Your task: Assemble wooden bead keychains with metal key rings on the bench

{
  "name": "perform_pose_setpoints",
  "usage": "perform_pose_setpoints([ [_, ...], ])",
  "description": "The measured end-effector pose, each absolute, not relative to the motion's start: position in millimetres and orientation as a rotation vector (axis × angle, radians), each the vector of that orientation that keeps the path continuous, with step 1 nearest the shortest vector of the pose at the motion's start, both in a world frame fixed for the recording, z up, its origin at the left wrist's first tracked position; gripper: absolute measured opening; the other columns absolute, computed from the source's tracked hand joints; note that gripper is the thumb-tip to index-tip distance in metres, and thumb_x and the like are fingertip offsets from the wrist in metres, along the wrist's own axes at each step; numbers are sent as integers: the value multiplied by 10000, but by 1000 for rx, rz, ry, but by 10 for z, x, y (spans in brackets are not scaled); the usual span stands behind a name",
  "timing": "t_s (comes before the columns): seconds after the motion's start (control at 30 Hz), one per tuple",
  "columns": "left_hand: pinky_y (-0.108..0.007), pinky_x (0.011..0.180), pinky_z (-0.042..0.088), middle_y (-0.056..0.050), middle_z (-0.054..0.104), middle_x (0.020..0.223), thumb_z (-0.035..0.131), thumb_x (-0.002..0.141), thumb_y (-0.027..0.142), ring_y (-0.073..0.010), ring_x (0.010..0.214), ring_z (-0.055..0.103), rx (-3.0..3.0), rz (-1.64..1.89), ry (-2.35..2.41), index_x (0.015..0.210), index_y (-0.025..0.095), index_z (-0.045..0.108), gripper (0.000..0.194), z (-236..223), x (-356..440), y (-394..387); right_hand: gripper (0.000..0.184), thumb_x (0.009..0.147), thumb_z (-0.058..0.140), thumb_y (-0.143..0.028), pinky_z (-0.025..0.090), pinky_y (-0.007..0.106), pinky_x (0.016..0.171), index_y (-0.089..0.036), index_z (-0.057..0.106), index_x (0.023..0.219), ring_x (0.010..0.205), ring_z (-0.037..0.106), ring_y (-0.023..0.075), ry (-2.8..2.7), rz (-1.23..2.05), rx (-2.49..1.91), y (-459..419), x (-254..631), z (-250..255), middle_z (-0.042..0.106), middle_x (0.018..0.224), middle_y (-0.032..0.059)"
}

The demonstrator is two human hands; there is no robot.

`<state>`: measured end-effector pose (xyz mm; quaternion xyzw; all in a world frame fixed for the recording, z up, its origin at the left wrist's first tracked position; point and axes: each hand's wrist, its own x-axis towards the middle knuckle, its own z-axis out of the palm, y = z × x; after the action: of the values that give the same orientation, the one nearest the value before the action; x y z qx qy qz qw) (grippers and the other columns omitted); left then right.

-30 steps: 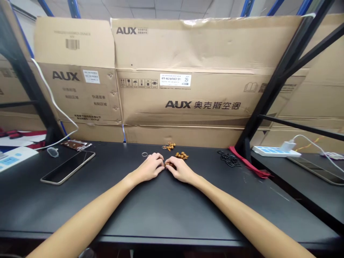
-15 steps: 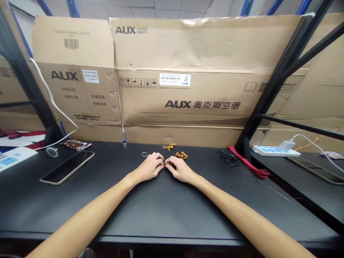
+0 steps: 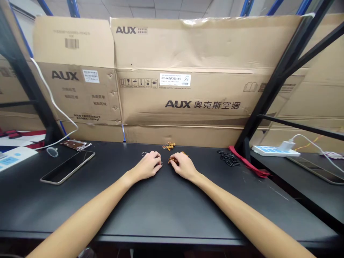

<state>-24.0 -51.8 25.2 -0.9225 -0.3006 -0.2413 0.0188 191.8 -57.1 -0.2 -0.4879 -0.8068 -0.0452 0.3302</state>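
Note:
My left hand (image 3: 149,165) rests low over the black table, fingers curled, pinching a thin metal ring (image 3: 162,164) that peeks out at its fingertips. Another thin ring (image 3: 144,154) lies just behind its knuckles. A short gap to the right, my right hand (image 3: 183,165) is closed on a small brown beaded piece (image 3: 170,161), partly hidden under the fingers. Behind that hand, yellow-brown beads (image 3: 186,154) show only in part. Farther back lies a small cluster of yellowish wooden beads (image 3: 170,146) with a ring attached.
A phone (image 3: 68,167) and a small packet (image 3: 76,144) lie at the left. Black loops (image 3: 229,158) and a red strap (image 3: 248,163) are at the right. Cardboard (image 3: 204,53) stands along the back, with a black metal post (image 3: 271,86) at the right. White power strips (image 3: 275,151) lie beyond.
My hands have moved apart, the left slightly left and the right slightly right. The ring in the left fingertips and the brown beaded piece now show separately.

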Motion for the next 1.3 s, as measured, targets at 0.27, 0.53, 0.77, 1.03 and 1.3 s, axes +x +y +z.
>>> perform_pose_setpoints([
  [0.27,-386,887,415,-74,543,1056,541,850,302,-224,980,508,-2799,-750,-1137,788,182,606,150,260,-500,-293,125,852,546,-252,380,329,715,-194,635,918,849,494,228,-2023,-323,-1466,-492,2020,-6,627,913,85],
  [0.53,-425,940,380,-70,544,1131,541,855,370,-241,1073,494,-2816,-721,-1154,955,229,643,201,215,-565,-245,158,857,568,-311,364,348,748,-227,665,948,928,461,237,-2145,-287,-1387,-566,1967,19,588,996,80],
  [0.77,-401,881,405,-82,567,1091,496,868,276,-235,1016,516,-2683,-658,-1171,738,175,579,184,224,-557,-242,216,896,491,-225,332,343,734,-227,706,881,933,456,232,-2111,-293,-1551,-514,2027,27,620,1020,76],
  [1.03,-389,871,421,-98,597,1082,468,876,192,-243,1018,532,-2567,-612,-1106,986,172,582,160,157,-360,-322,192,887,494,-246,344,358,773,-204,676,934,949,469,232,-2090,-398,-1394,-569,1911,-6,624,1030,82],
  [1.3,-394,964,394,-185,504,1304,416,917,224,-278,1202,470,-2619,-535,-1163,1220,86,479,338,48,207,56,145,867,527,-240,354,390,857,-200,665,861,927,485,225,-2136,-352,-1269,-593,1799,-21,633,969,70],
])
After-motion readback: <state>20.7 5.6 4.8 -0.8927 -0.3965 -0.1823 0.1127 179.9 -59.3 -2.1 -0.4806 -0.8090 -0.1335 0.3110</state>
